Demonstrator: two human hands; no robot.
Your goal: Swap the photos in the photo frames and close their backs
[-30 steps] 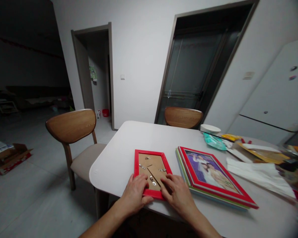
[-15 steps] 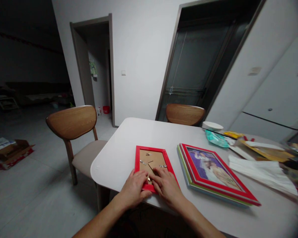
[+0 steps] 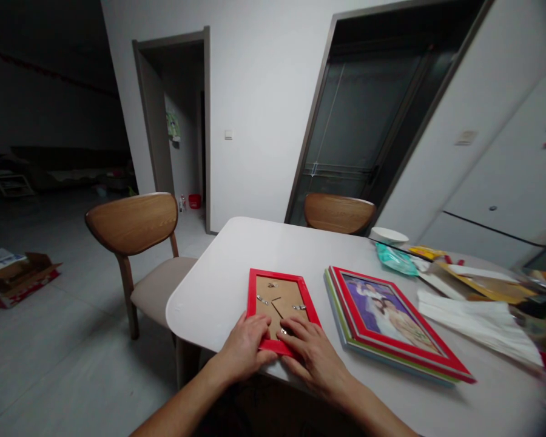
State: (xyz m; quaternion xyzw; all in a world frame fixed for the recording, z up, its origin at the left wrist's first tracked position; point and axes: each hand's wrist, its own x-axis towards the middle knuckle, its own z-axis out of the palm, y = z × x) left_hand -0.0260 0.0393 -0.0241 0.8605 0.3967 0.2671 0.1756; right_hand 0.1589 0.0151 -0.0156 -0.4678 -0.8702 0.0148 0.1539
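Observation:
A red picture frame (image 3: 251, 291) lies face down on the white table, its brown backing board (image 3: 266, 312) facing up. Small metal clips sit on the board near its edges, and a thin dark stand piece slants across the middle. My left hand (image 3: 246, 343) grips the near left corner, fingers over the rim and thumb at the near edge. Over the near right part lies my right hand (image 3: 312, 352), its fingers across the rim and board, thumb by the near edge. It partly hides a clip (image 3: 284, 331) under its fingertips.
Right of the frame stands a stack of picture frames (image 3: 443, 352), the top one red with a photo. Beyond it are white paper (image 3: 477, 318), a teal packet (image 3: 395, 258) and a white bowl (image 3: 389, 235). Wooden chairs stand left (image 3: 134, 224) and behind (image 3: 339, 212).
My right hand has shifted slightly right and spread from the near clip onto the frame's right rim. My left hand stays at the near left corner.

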